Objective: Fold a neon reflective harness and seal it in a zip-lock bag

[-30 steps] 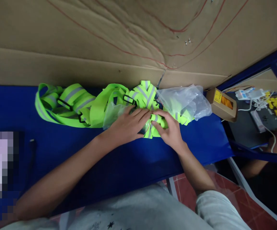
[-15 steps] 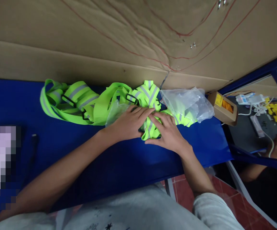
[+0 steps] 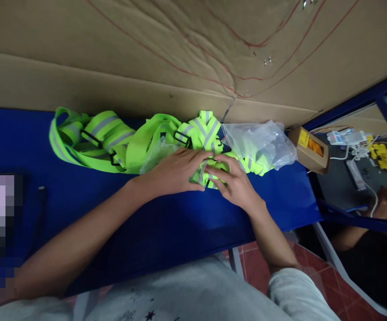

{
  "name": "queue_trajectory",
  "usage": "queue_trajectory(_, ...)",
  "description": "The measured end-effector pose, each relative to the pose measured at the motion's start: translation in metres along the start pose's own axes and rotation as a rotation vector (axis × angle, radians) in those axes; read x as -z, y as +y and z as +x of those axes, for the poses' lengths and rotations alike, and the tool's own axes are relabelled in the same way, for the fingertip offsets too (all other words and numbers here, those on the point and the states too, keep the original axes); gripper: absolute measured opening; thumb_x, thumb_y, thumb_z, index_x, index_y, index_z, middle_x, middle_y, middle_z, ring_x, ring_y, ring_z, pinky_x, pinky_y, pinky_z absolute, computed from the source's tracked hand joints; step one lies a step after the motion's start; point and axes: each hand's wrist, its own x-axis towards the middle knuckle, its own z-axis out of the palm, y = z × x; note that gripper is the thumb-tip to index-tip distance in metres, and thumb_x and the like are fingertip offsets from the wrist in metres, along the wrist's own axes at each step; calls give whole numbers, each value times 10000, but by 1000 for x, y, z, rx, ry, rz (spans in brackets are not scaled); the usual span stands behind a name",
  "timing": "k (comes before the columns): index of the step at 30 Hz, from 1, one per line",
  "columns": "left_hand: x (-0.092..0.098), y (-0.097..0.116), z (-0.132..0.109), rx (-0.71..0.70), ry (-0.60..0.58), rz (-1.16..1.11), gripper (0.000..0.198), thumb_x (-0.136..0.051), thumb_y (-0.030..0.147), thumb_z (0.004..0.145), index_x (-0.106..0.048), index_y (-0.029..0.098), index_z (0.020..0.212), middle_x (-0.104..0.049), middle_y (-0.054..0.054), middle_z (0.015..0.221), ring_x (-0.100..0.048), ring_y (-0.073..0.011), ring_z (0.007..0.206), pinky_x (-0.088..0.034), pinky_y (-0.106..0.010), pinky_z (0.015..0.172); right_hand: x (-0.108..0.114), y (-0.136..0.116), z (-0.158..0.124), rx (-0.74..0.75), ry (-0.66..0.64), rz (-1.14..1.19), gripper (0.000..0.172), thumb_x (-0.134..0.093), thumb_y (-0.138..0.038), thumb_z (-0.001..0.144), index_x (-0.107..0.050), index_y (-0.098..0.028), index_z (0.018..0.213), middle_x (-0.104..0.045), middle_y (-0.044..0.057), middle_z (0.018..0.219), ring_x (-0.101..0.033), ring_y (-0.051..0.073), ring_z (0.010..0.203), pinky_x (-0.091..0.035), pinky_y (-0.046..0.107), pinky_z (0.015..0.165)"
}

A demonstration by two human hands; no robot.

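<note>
Between my hands is a folded bundle of neon-yellow reflective strap (image 3: 220, 165) with grey stripes. My left hand (image 3: 175, 170) curls around its left side, together with a clear plastic bag (image 3: 158, 155) whose film shows behind the wrist and at the fingers. From the right, my right hand (image 3: 239, 183) grips the bundle, thumb and fingers bent over it. How far the bundle lies inside the bag is hidden by my fingers. Just behind, a crossed strap piece (image 3: 205, 131) with black buckles touches a long heap of loose straps (image 3: 109, 133) on the left.
Right of my hands lies a clear plastic bag (image 3: 267, 138) over more strap. A cardboard box (image 3: 310, 149) with orange contents stands by the blue frame. Beyond it are yellow pieces, white cables and a co-worker's hand (image 3: 385, 203). A black cable (image 3: 42, 205) lies left on the blue table (image 3: 166, 232).
The bundle between my hands has become more compact, its lower end drawn up. My right fingers have bent from spread to gripping over it. The view has shifted slightly.
</note>
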Motion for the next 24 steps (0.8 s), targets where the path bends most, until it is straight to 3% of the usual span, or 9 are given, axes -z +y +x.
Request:
queue_trajectory(3, -8, 3, -1, -56, -5, 95, 1026, -906, 406, 785, -329, 115, 1583, -542, -218, 1529, -523, -388, 1417, -375, -489, 1182, -14, -7, 2, -75, 82, -79, 277, -559, -258, 1043, -751, -196, 1232, -642, 166, 1284, -605, 304, 1237, -548, 503, 1047)
queue_trajectory(6, -12, 4, 0, -61, 15, 174, 1131, -915, 424, 769, -250, 81, 1617, -525, -255, 1528, -526, -413, 1397, -379, -495, 1172, -22, -12, 4, -113, 65, -124, 309, -516, -255, 1054, -708, -188, 1286, -669, 166, 1277, -604, 323, 1248, -520, 518, 1046)
queue_trajectory(11, -7, 4, 0, 9, 65, 145, 1069, -837, 420, 853, -184, 108, 1640, -579, -233, 1487, -602, -379, 1333, -434, -471, 1133, -8, -19, 7, -59, -20, -61, 351, -511, -337, 1085, -580, -211, 1406, -688, 130, 1402, -609, 288, 1369, -397, 526, 1175)
queue_trajectory(14, -2, 5, 1, 48, 45, 56, 1082, -856, 381, 837, -174, 153, 1646, -589, -223, 1486, -625, -358, 1329, -481, -433, 1085, 0, -19, 8, -19, -111, -4, 322, -449, -283, 1104, -585, -243, 1394, -670, 100, 1455, -531, 263, 1481, -310, 544, 1249)
queue_trajectory(16, 0, 7, 1, 66, 20, 7, 1144, -887, 372, 807, -143, 167, 1653, -592, -223, 1484, -630, -347, 1333, -508, -400, 1042, 0, -16, 9, 19, -132, 47, 317, -423, -249, 1104, -622, -243, 1351, -684, 98, 1433, -500, 245, 1510, -347, 522, 1245)
queue_trajectory(20, -3, 13, 1, 87, -11, 28, 1209, -909, 409, 781, -117, 164, 1662, -616, -221, 1452, -642, -357, 1316, -518, -399, 1021, -6, -3, 8, 71, -74, 201, 235, -509, -259, 1082, -690, -250, 1231, -734, 83, 1348, -565, 233, 1452, -449, 478, 1194)
queue_trajectory(24, -9, 18, -1, 174, 13, 135, 1118, -895, 458, 784, -243, 105, 1620, -693, -227, 1317, -701, -395, 1189, -520, -454, 1009, -7, 5, 7, -72, 24, 424, 276, -653, -326, 1023, -656, -247, 1288, -729, 88, 1351, -657, 213, 1340, -526, 417, 1146)
